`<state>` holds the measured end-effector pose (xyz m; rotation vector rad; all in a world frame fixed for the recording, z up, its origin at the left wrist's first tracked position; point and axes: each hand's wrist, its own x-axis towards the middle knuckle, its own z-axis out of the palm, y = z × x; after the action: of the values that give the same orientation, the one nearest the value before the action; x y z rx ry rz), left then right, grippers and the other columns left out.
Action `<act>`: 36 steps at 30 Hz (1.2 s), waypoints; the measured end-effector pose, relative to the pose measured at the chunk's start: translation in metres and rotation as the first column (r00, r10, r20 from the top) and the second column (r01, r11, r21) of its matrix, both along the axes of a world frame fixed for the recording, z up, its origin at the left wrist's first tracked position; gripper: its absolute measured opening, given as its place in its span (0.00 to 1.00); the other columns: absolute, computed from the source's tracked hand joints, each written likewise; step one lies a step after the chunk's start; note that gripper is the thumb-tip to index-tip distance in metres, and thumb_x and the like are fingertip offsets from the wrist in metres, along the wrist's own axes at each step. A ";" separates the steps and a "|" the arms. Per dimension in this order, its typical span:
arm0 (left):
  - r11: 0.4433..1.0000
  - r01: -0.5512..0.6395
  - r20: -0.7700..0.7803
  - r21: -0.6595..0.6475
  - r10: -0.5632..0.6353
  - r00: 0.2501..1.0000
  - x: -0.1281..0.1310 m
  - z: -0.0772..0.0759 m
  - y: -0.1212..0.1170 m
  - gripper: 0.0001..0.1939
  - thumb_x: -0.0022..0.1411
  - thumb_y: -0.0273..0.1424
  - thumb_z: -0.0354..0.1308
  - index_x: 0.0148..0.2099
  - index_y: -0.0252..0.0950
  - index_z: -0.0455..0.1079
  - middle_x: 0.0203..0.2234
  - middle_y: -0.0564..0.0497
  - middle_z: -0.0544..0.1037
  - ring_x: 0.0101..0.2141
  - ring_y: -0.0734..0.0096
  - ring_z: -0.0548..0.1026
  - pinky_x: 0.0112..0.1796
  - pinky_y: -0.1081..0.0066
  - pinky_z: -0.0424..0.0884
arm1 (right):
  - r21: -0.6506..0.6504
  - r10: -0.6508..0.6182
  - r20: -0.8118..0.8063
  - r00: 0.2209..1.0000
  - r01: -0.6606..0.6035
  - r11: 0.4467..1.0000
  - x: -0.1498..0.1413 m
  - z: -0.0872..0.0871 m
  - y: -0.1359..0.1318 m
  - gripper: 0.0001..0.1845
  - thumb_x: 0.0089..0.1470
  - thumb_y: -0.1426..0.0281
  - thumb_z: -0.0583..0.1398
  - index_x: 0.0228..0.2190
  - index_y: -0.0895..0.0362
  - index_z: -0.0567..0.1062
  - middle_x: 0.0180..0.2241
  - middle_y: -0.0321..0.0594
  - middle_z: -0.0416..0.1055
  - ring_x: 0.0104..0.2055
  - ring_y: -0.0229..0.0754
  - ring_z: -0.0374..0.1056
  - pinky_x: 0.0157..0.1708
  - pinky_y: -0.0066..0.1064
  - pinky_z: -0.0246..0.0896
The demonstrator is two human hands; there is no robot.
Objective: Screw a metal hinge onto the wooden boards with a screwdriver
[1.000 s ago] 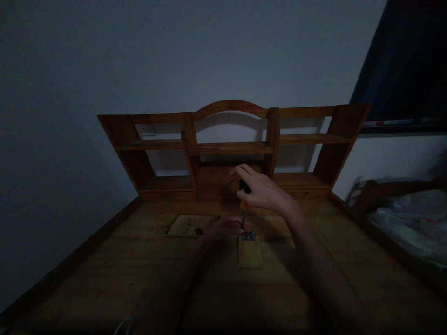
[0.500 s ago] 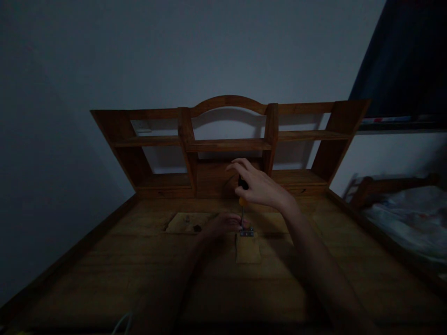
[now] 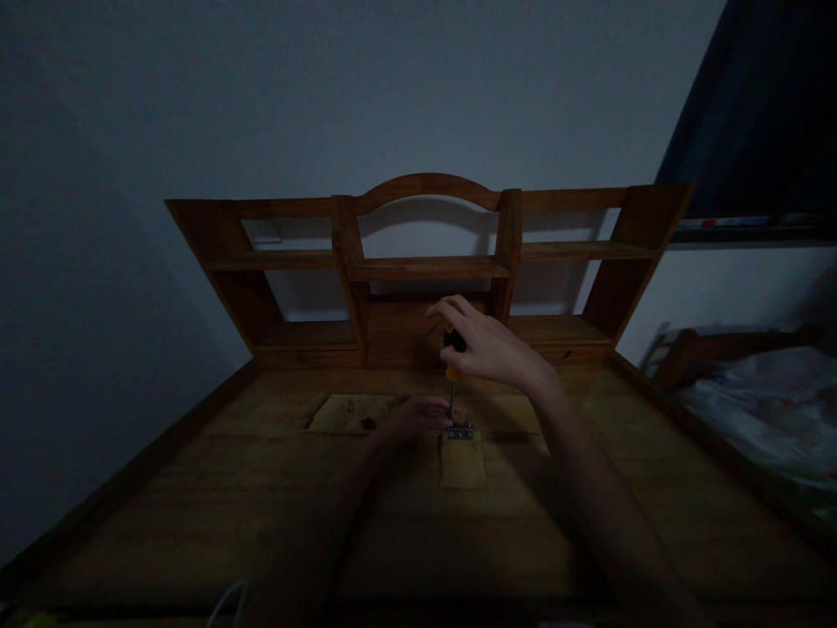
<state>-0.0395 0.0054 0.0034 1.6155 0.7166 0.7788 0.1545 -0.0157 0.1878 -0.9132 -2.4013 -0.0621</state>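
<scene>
My right hand grips the black and yellow handle of a screwdriver, which stands upright with its shaft pointing down. The tip meets the left end of a small metal hinge. That hinge lies along the far edge of a small light wood block on the desk. Beside the shaft, my left hand has its fingers closed near the hinge's left end; what they pinch, if anything, is too dark to make out. A longer light wood board with dark marks lies behind the hands.
A wooden shelf unit stands at the back of the wooden desk, against the wall. A pale cord shows at the front left edge. To the right is a bed frame with plastic-looking covering.
The view has shifted very slightly. My right hand's grip on the screwdriver looks almost the same, with the handle turned a little; my left hand stays by the hinge.
</scene>
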 end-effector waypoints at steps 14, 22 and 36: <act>1.000 0.000 -0.009 0.009 0.000 1.000 -0.001 -0.004 0.004 0.21 0.55 0.39 0.70 0.47 0.32 0.79 0.46 0.40 0.82 0.48 0.55 0.79 0.52 0.58 0.72 | -0.021 0.004 0.003 1.000 -0.004 1.000 0.002 -0.001 0.003 0.27 0.54 0.70 0.57 0.56 0.51 0.65 0.55 0.42 0.67 0.49 0.49 0.70 0.49 0.39 0.62; 1.000 -0.008 -0.001 0.020 0.008 1.000 -0.001 -0.005 0.003 0.21 0.55 0.39 0.70 0.48 0.32 0.78 0.46 0.39 0.82 0.47 0.55 0.79 0.52 0.58 0.71 | 0.047 -0.126 -0.033 0.992 0.127 0.991 -0.002 -0.006 0.005 0.26 0.63 0.53 0.55 0.57 0.53 0.65 0.55 0.48 0.69 0.52 0.55 0.69 0.50 0.45 0.62; 1.000 -0.003 0.005 -0.031 0.003 1.000 -0.002 -0.007 0.004 0.21 0.54 0.38 0.71 0.47 0.33 0.78 0.45 0.41 0.82 0.46 0.57 0.79 0.51 0.61 0.71 | -0.003 -0.046 -0.029 0.999 0.045 0.999 -0.002 -0.002 0.003 0.22 0.58 0.64 0.57 0.54 0.52 0.65 0.54 0.44 0.68 0.49 0.50 0.70 0.48 0.40 0.62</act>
<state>-0.0411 0.0096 -0.0033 1.5848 0.7245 0.7705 0.1529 -0.0130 0.1855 -0.9634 -2.3545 -0.0631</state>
